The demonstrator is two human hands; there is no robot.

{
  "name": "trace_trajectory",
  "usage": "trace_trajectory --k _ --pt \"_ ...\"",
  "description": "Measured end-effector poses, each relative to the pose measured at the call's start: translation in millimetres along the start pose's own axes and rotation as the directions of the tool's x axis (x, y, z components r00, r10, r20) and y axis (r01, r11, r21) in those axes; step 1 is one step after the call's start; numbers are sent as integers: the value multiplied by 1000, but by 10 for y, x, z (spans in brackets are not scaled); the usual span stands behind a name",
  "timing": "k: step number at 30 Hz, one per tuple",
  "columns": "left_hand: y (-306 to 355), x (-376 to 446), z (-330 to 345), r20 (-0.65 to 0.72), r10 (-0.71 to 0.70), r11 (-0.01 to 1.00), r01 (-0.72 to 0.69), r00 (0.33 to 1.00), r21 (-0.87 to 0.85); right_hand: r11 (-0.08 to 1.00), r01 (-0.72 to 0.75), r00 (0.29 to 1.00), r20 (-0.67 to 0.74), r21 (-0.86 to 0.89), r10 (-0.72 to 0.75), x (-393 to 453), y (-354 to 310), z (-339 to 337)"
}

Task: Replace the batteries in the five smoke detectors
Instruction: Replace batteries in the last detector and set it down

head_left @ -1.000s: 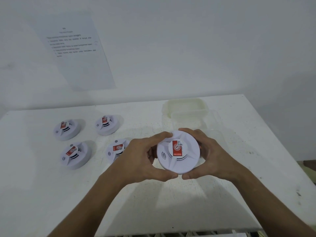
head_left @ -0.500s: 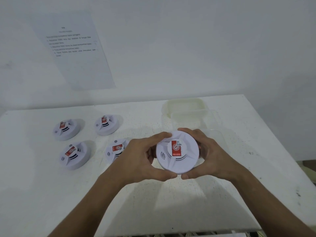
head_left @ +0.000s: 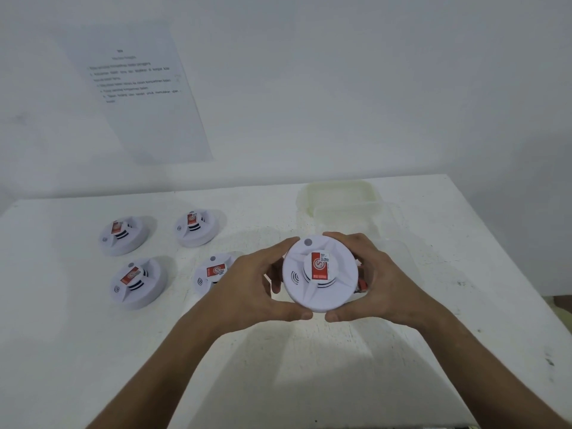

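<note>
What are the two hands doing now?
Left hand: grips the smoke detector.
Right hand: grips the same smoke detector.

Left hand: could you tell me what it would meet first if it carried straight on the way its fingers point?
The left hand points rightward, so it meets the held smoke detector at once, since it already grips its rim. Beyond that lies the right hand.
</note>
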State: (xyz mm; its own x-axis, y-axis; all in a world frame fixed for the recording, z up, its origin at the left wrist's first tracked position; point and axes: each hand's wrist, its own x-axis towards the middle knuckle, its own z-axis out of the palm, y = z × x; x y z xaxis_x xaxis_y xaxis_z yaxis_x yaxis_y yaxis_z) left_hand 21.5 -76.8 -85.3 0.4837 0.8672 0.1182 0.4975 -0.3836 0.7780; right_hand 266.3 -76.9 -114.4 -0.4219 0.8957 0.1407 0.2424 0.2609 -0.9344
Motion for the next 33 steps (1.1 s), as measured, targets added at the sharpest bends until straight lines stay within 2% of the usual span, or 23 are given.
trace_trajectory --k 20,28,33 --pt "-219 -1 -82 -26 -22 997 24 999 79 998 -49 997 55 39 47 124 31 99" --pt "-290 57 -127 17 -59 998 59 998 1 999 -51 999 15 -6 51 184 35 119" --pt "-328 80 -160 12 -89 994 88 996 64 999 -42 999 -5 -11 42 223 12 141"
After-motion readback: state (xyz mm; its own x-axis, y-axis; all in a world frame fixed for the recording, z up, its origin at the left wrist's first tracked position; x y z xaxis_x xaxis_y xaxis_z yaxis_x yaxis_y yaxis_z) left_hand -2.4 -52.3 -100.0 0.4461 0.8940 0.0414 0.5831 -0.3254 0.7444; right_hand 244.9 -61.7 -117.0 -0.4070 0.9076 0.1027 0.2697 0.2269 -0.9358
